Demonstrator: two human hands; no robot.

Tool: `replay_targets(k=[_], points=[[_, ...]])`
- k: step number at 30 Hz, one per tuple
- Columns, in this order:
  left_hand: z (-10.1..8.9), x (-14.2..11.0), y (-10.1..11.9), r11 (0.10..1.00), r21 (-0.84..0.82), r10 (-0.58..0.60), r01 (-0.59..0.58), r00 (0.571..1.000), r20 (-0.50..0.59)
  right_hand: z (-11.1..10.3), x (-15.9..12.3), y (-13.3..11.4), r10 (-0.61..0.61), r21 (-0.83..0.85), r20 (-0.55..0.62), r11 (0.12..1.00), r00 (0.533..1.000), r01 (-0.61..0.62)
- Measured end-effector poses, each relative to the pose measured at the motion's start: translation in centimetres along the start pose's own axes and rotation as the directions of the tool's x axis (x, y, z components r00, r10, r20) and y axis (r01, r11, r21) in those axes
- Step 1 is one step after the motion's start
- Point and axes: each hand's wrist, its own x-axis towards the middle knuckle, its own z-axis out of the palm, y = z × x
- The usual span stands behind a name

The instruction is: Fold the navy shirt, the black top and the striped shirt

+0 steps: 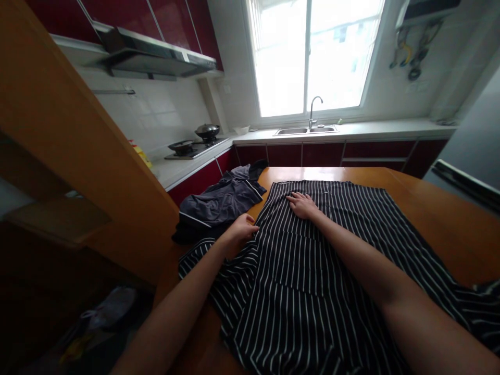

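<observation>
A black shirt with white stripes point(297, 260) lies spread over the wooden table, its hem toward the window and a pocket showing in the middle. My right hand point(303, 205) rests flat on the cloth near the far end, fingers stretched out. At the shirt's left edge, my left hand point(242, 228) has its fingers closed on the striped cloth; the fingertips are partly hidden. Below that hand, one striped sleeve is bunched up beside the body of the shirt. A small white button shows right of my right hand.
Dark grey clothes point(221, 203) with white piping lie heaped at the table's left edge. The orange wooden table point(414, 192) reaches toward a counter with a sink point(292, 132). A wooden partition point(97, 151) stands left, and a grey appliance point(472, 130) stands right.
</observation>
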Motion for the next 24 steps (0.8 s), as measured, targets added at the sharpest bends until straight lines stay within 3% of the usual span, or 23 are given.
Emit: replay_targets(k=[5,8,11,15,18,20,22,24], points=[[0.0,-1.1,-0.2,0.987,0.106,0.13,-0.123,0.99,-0.062,-0.2,-0.1,-0.1,0.0,0.004,0.0,1.0,1.0,0.0],[-1.3,-2.9,-0.8,0.967,0.228,0.097,-0.113,0.992,0.079,-0.2,-0.1,-0.1,-0.002,0.008,0.004,1.0,1.0,0.002],[-3.3,-5.9,-1.6,0.93,0.336,0.059,-0.146,0.965,0.257,-0.2,0.0,-0.1,-0.001,0.017,0.001,1.0,1.0,0.001],[-5.6,-9.8,-2.4,0.916,0.37,0.01,-0.157,0.93,0.368,-0.2,0.0,-0.1,0.001,0.033,-0.005,0.999,1.0,-0.001],[-6.9,-11.4,-2.8,0.897,0.418,-0.052,-0.146,0.903,0.427,-0.2,0.0,-0.1,0.0,0.039,-0.008,0.999,1.0,0.001],[-7.7,-11.8,-2.8,0.864,0.477,-0.073,-0.159,0.898,0.433,-0.1,0.0,-0.1,-0.001,0.04,-0.01,0.999,1.0,0.002],[-8.4,-11.9,-2.6,0.796,0.579,-0.06,-0.178,0.928,0.368,-0.1,0.0,-0.1,0.0,0.038,-0.014,0.999,1.0,0.001],[-8.2,-11.5,-2.0,0.706,0.674,0.065,-0.217,0.968,0.244,0.0,0.0,0.0,0.0,0.036,-0.018,0.999,1.0,0.0]])
